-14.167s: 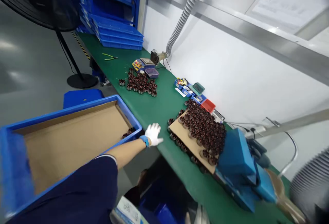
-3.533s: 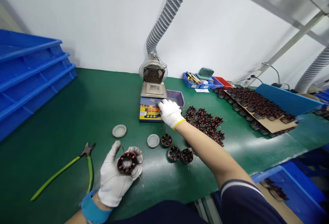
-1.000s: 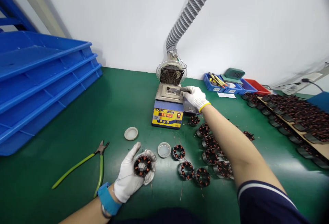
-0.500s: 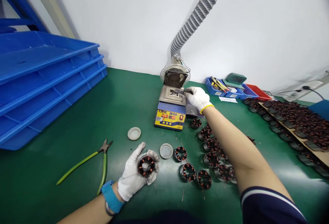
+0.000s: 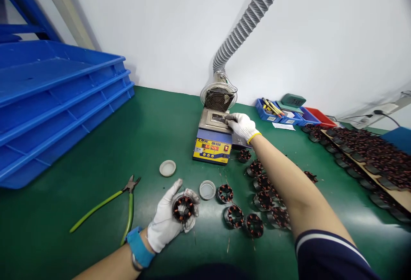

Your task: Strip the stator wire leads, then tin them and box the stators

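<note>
My left hand [image 5: 169, 218], in a white glove, is closed around a copper-wound motor stator [image 5: 177, 208] low over the bench. Its windings face up. At the solder pot [image 5: 211, 149], my gloved right hand [image 5: 242, 126] pinches a thin, flat scraper-like piece [image 5: 225, 119] over the pot's rectangular opening [image 5: 217, 118]. Fingers partly hide this piece, so its exact kind is unclear. Two shallow round dishes, one pale [image 5: 167, 168] and one metal [image 5: 207, 190], lie between the pot and my left hand. More stators [image 5: 233, 224] stand on the bench beneath and beside my right forearm.
Green-handled cutters [image 5: 130, 186] lie open at left, near stacked blue crates [image 5: 109, 84]. A fume duct [image 5: 236, 36] rises behind the pot. Small bins [image 5: 268, 117] and a board [image 5: 356, 153] with many stators occupy the right side of the green bench [image 5: 154, 113].
My right hand has shifted slightly left and down over the pot, the flat piece moving with it across the opening. My left hand holds the stator almost still.
</note>
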Action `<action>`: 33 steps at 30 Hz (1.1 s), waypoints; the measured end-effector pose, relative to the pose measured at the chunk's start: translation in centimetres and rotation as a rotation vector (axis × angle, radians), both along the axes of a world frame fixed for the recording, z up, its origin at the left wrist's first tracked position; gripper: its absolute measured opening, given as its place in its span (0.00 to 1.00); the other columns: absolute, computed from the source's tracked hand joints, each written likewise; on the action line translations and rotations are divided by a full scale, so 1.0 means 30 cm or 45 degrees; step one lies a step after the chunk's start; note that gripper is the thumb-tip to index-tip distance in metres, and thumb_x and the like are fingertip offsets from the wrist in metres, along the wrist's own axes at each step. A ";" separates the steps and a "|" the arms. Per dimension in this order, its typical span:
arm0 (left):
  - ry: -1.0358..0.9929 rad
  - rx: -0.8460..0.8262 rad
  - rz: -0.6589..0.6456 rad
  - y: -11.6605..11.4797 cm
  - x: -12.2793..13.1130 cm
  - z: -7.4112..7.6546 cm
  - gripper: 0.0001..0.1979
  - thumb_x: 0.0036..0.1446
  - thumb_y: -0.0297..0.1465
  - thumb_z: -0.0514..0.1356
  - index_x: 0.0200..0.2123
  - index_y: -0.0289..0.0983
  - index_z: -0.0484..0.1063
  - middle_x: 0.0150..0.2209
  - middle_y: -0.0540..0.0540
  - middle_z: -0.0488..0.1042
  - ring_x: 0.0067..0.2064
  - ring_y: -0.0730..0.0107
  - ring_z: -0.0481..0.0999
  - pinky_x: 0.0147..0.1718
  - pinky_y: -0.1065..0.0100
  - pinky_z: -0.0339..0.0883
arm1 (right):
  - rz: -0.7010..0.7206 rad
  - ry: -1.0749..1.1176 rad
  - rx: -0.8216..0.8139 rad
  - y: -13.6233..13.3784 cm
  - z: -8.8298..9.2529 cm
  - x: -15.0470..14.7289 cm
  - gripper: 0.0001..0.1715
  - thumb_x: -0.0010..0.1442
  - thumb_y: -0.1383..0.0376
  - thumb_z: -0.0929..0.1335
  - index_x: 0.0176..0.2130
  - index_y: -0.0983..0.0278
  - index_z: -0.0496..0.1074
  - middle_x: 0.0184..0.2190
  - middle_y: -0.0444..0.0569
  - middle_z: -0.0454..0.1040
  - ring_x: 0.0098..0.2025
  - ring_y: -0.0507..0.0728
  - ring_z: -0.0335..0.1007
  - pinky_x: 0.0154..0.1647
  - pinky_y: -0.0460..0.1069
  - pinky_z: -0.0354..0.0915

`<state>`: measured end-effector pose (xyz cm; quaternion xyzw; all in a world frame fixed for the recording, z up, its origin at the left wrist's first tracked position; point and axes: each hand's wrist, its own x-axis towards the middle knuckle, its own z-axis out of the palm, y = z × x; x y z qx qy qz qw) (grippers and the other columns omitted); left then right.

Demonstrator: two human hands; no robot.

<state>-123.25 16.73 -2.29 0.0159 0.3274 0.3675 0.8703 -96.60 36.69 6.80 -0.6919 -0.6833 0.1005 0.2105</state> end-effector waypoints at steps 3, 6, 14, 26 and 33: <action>0.014 -0.022 0.000 0.000 0.003 0.007 0.23 0.61 0.46 0.53 0.26 0.33 0.69 0.24 0.43 0.73 0.19 0.63 0.73 0.09 0.68 0.61 | -0.038 -0.003 0.011 -0.016 0.018 0.021 0.20 0.60 0.58 0.64 0.51 0.53 0.75 0.50 0.42 0.78 0.54 0.58 0.73 0.55 0.51 0.66; 0.018 -0.025 -0.008 0.002 0.005 0.010 0.23 0.62 0.46 0.52 0.26 0.33 0.69 0.24 0.43 0.73 0.19 0.62 0.73 0.08 0.68 0.60 | -0.094 -0.030 0.002 -0.037 0.059 0.045 0.21 0.60 0.57 0.64 0.50 0.54 0.76 0.47 0.44 0.79 0.52 0.59 0.74 0.54 0.53 0.66; 0.018 0.006 0.005 0.000 0.009 0.008 0.23 0.62 0.45 0.53 0.25 0.32 0.70 0.24 0.43 0.73 0.19 0.63 0.73 0.09 0.68 0.60 | -0.127 -0.024 -0.177 -0.054 0.141 0.002 0.15 0.51 0.60 0.69 0.39 0.60 0.81 0.25 0.45 0.79 0.34 0.55 0.76 0.40 0.48 0.67; -0.002 0.096 -0.089 0.003 -0.004 -0.040 0.25 0.58 0.49 0.57 0.26 0.32 0.72 0.23 0.42 0.74 0.20 0.63 0.74 0.11 0.68 0.63 | -0.240 0.536 -0.230 -0.070 0.086 -0.130 0.09 0.52 0.67 0.69 0.35 0.65 0.78 0.20 0.44 0.76 0.21 0.49 0.70 0.27 0.41 0.69; -0.040 0.088 -0.058 -0.002 -0.001 -0.020 0.22 0.59 0.47 0.57 0.26 0.33 0.69 0.24 0.44 0.73 0.20 0.62 0.75 0.08 0.68 0.61 | -0.242 0.825 -0.216 -0.084 0.045 -0.128 0.08 0.53 0.70 0.68 0.36 0.67 0.76 0.17 0.43 0.73 0.20 0.49 0.70 0.25 0.42 0.71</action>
